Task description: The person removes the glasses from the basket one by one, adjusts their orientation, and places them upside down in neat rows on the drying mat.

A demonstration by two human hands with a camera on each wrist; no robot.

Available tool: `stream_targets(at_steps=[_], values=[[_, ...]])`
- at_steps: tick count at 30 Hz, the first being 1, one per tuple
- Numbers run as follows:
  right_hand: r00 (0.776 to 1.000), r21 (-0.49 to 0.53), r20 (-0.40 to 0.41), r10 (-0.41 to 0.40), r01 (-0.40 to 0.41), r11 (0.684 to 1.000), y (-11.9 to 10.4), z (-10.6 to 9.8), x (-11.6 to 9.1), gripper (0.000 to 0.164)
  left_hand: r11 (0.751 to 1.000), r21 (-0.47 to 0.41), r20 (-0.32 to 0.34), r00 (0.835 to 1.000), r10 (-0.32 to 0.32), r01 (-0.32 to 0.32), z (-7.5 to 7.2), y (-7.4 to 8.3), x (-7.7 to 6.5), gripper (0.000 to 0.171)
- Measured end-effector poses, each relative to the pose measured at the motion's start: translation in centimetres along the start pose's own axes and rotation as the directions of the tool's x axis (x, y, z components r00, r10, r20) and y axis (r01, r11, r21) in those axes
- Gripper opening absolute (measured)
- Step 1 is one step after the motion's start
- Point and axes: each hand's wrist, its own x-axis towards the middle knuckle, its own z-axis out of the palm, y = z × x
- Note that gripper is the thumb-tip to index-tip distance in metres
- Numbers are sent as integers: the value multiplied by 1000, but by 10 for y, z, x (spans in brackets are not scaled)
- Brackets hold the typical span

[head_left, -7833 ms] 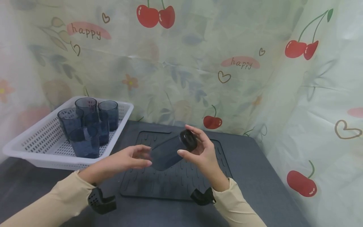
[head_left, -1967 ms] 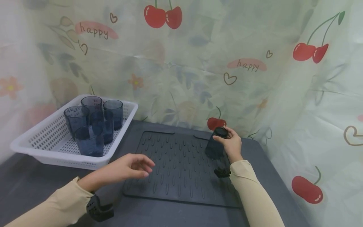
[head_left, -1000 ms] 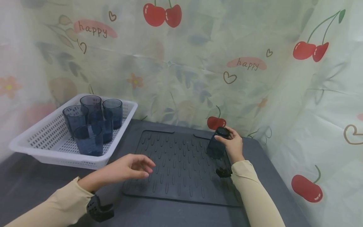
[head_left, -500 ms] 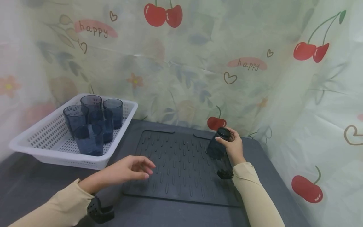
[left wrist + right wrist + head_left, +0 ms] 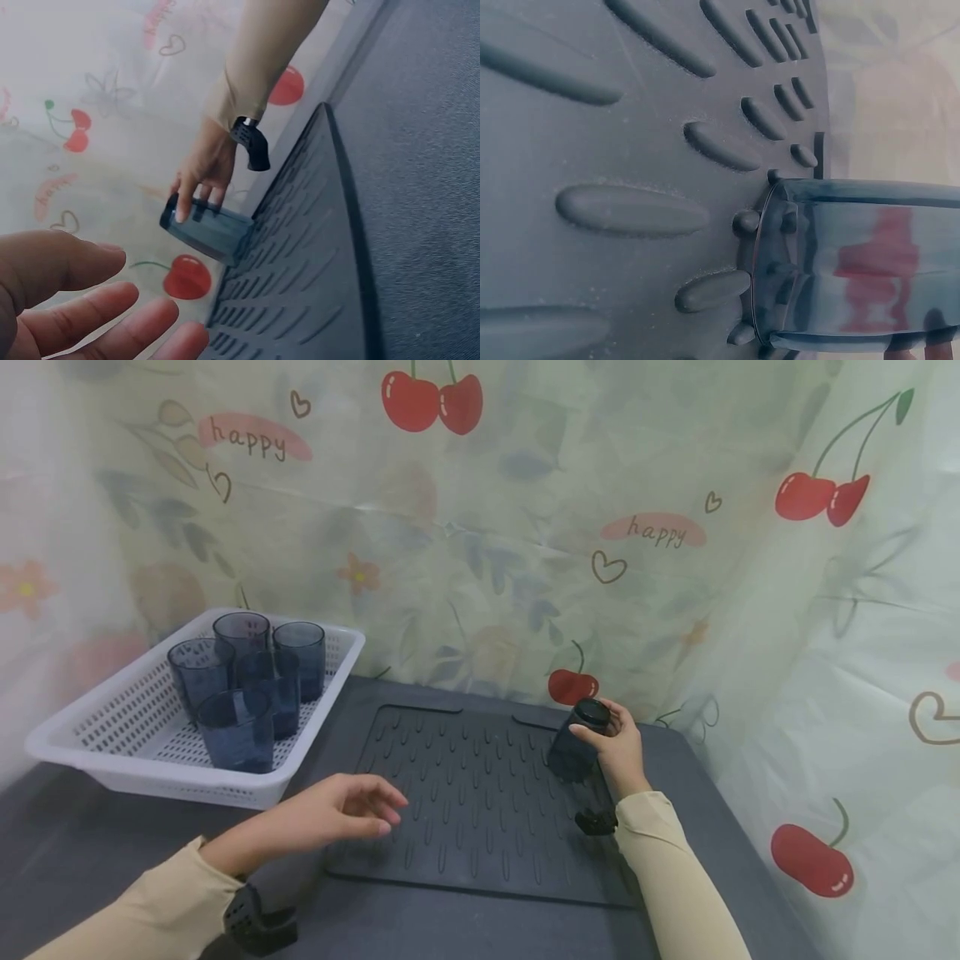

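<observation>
My right hand (image 5: 622, 753) grips a dark blue-tinted drinking glass (image 5: 573, 755) near its thick base, with the thumb on the near side. The glass is upside down at the far right part of a black ridged drying mat (image 5: 468, 827). In the right wrist view, the glass's rim (image 5: 761, 259) meets the mat's raised ridges. My left hand (image 5: 330, 814) hovers over the mat's left side, fingers loosely bent and holding nothing. The left wrist view shows its spread fingers (image 5: 127, 330) apart from the glass.
A white perforated plastic basket (image 5: 161, 777) stands on the left, holding several upright blue-tinted glasses (image 5: 234, 731). A dark grey cloth covers the table (image 5: 480, 935). Behind it hangs a cherry-patterned curtain (image 5: 480, 568).
Earlier the glass was held tilted between both hands above the mat; my right hand has since taken it to the far right, upside down. Over the last second almost nothing moves.
</observation>
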Motion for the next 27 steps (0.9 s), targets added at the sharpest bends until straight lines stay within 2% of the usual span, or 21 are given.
stream_targets(at_steps=[6, 16, 20, 27], values=[[1000, 10, 8, -5, 5, 1000, 0, 0, -1, 77, 999, 37, -24, 1000, 7, -6, -9, 11, -5, 33], [1000, 3, 10, 4, -4, 1000, -1, 0, -1, 78, 996, 84, -103, 993, 52, -43, -36, 41, -18, 36], [1000, 13, 13, 11, -11, 1000, -1, 0, -2, 78, 988, 136, -163, 983, 90, -68, -47, 54, -22, 34], [1000, 15, 8, 7, -7, 1000, -1, 1, -2, 77, 975, 220, -288, 952, 100, -36, -65, 75, -32, 32]])
